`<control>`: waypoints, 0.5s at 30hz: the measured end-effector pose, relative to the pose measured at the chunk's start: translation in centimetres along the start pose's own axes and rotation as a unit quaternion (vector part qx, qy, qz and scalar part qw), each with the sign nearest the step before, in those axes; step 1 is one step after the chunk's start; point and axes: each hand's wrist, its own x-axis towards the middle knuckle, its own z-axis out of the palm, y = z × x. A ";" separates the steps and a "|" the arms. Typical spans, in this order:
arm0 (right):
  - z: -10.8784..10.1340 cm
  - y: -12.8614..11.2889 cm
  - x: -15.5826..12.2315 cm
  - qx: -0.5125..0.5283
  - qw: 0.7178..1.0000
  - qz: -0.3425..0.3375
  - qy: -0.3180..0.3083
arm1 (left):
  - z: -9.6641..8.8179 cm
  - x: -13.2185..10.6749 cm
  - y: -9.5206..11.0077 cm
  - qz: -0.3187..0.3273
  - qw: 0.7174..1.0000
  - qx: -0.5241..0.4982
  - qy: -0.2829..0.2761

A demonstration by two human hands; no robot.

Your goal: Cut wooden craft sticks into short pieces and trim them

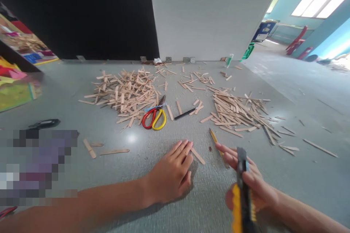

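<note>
My left hand [172, 174] rests on the grey surface, its bent fingers side by side. Their tips hold down one end of a wooden craft stick [198, 156], whose other end points toward my right hand. In my right hand [255, 182] is a yellow and black utility knife [242, 189], gripped by the thumb with the other fingers stretched out. The knife is tilted up, slightly blurred. Partly behind those fingertips lies a yellow pencil [214, 137]. Ahead are red-and-yellow-handled scissors [154, 118] and a black pen [186, 113].
One heap of craft sticks [128, 93] lies at the back left, another pile [235, 109] at the right. A few loose sticks [89, 148] are on the left, near a dark tool [45, 123]. Upright panels [213, 14] border the far edge, with a small glue tube [229, 60] there.
</note>
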 end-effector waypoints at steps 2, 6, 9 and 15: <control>-0.2 0.1 0.7 -0.030 0.997 -0.064 0.026 | 0.0 -0.1 -0.1 0.001 1.000 0.001 0.007; -0.5 -0.5 2.5 -0.126 0.986 -0.103 0.046 | 0.2 -0.4 -0.4 -0.001 0.999 -0.021 0.023; -0.6 -0.8 3.0 -0.170 0.976 -0.131 0.033 | 0.2 -0.4 -0.5 0.010 0.999 -0.021 0.027; -0.5 -0.9 3.1 -0.208 0.969 -0.130 -0.006 | -0.1 -0.2 -0.1 0.013 1.000 0.011 0.022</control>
